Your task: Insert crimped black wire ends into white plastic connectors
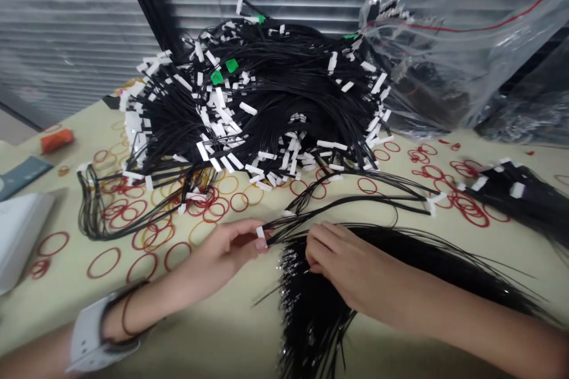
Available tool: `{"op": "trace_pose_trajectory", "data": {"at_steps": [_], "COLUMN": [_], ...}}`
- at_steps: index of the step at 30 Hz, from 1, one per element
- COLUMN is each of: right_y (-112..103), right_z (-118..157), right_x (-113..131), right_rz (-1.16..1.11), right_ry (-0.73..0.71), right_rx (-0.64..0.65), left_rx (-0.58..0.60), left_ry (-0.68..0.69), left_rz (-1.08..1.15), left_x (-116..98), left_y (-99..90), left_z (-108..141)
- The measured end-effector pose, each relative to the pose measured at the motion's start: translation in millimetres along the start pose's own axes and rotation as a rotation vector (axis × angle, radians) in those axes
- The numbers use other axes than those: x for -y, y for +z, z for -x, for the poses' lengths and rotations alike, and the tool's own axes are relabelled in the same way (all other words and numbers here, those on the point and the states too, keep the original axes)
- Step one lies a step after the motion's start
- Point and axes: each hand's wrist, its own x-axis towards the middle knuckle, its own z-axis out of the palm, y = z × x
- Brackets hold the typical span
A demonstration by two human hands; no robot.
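My left hand (235, 244) is closed, thumb and fingers pinching a white connector (261, 235) at the end of a few thin black wires. Those wires (338, 202) run off to the right across the table. Over a thick bundle of loose black wires (311, 302) with shiny metal tips, my right hand (331, 251) has its fingers pressed together. Whatever sits between its fingertips is hidden, though wires from the bundle lie right beneath them.
A large heap of black cables with white connectors (267, 89) rises at the back. Red rubber bands (104, 262) are scattered over the table. Clear plastic bags (444, 71) stand back right, another cable bunch (520, 189) below them. A white box (22, 237) and orange object (57, 140) lie left.
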Motion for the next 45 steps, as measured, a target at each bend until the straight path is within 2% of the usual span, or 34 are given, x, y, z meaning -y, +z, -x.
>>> {"op": "trace_pose_trajectory", "data": {"at_steps": [2,5,8,15,18,23,33,38,45], "right_y": [1.2,6.1,10.8,11.3,15.2,19.8,22.0,22.4,15.1], "right_z": [0.7,-1.5,-3.6,-1.5,-1.2,1.2,3.7,4.7,2.6], "right_x": [-0.3,-0.5,-0.8,-0.3,-3.4,-5.7,-6.2,-6.5,-8.8], "right_rz": [-0.121,-0.402,-0.542,-0.527,-0.488,-0.494,-0.474,-0.494,-0.656], "right_ry": [0.080,0.235,0.245,0.270,0.291,0.341,0.327,0.344,0.456], "right_rx": [-0.043,-0.181,-0.304,-0.387,-0.468,-0.527,-0.452,-0.425,-0.256], "left_rx": [-0.034,-0.036,-0.053,-0.008,-0.029,-0.038,-0.008,0.001,-0.017], "left_ry": [0.013,0.070,0.142,0.048,0.032,0.012,0.017,0.025,0.131], "left_rz": [-0.039,-0.147,-0.154,0.096,0.089,0.079,0.118,0.028,-0.157], "left_x": [3.2,6.7,7.5,0.0,-5.3,-8.0,-3.0,-5.6,-2.8], "left_y": [1.9,3.9,6.0,7.7,5.8,3.0,1.5,3.5,6.2], "left_z": [-0.2,0.4,1.7,4.1,3.7,1.6,-2.4,-1.2,4.3]}}
